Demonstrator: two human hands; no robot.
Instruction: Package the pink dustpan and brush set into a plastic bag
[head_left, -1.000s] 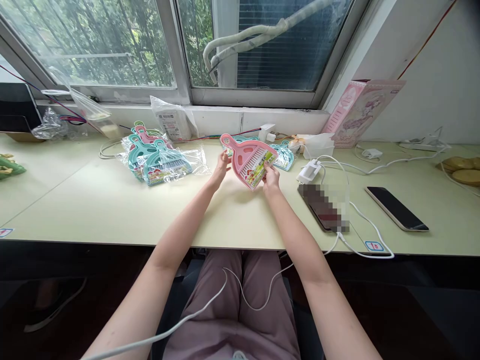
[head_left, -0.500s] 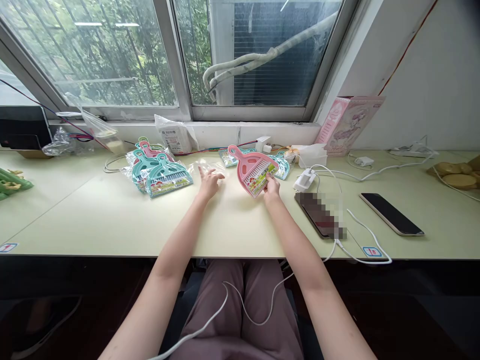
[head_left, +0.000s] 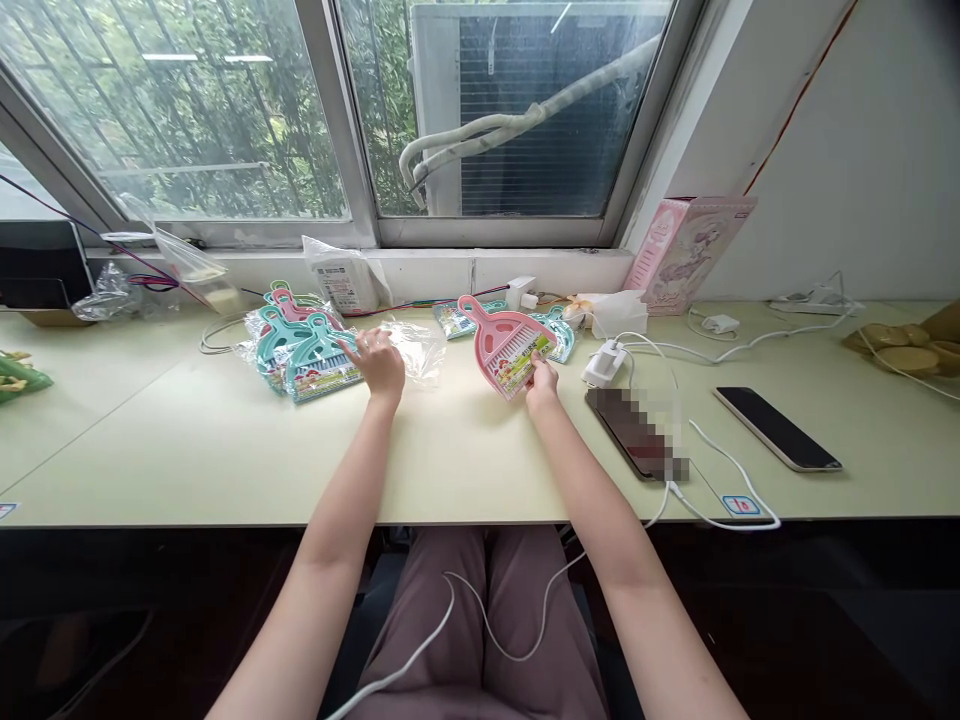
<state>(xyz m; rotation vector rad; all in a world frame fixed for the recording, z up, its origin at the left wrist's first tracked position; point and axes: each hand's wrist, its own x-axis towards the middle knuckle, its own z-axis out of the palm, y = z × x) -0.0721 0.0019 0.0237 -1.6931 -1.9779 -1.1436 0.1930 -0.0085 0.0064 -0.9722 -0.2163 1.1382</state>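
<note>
Two phones (head_left: 776,428) on desk (head_left: 187,450), window (head_left: 225,110) behind

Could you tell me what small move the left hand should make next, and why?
Probably close the left hand on the clear bag beside the pile of wrapped dustpans. Its fingers rest there, while the right hand holds an unwrapped pink dustpan by its lower edge.

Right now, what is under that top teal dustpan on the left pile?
Under the teal dustpan lie more bagged dustpans, teal and pink, only edges and handles showing. The left hand covers its right end, so the rest is hidden.
</note>
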